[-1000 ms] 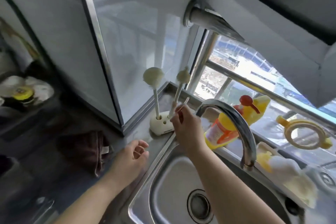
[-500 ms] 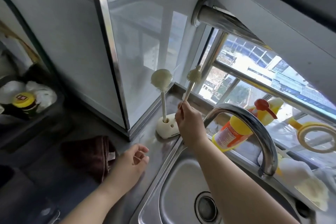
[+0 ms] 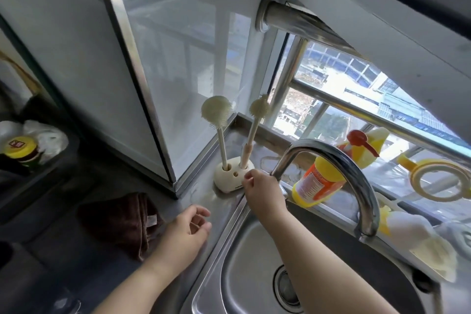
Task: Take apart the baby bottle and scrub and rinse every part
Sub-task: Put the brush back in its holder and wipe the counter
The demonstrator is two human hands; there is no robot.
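Head view shows both brushes (image 3: pixel 256 122) upright in the holder (image 3: pixel 230 178) at the desk's back corner, light and stiff-stemmed, best gripped low; right hand (image 3: pixel 262 191) seemingly empty beside it, left hand (image 3: pixel 188 227) loosely curled, bottle unseen.

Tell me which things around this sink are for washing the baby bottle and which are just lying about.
For the job: two brushes standing in their holder, the tap, the sink, the yellow soap bottle.

Lying about: brown cloth, yellow-lidded jar, yellow ring on the sill.

Both hands hold nothing.
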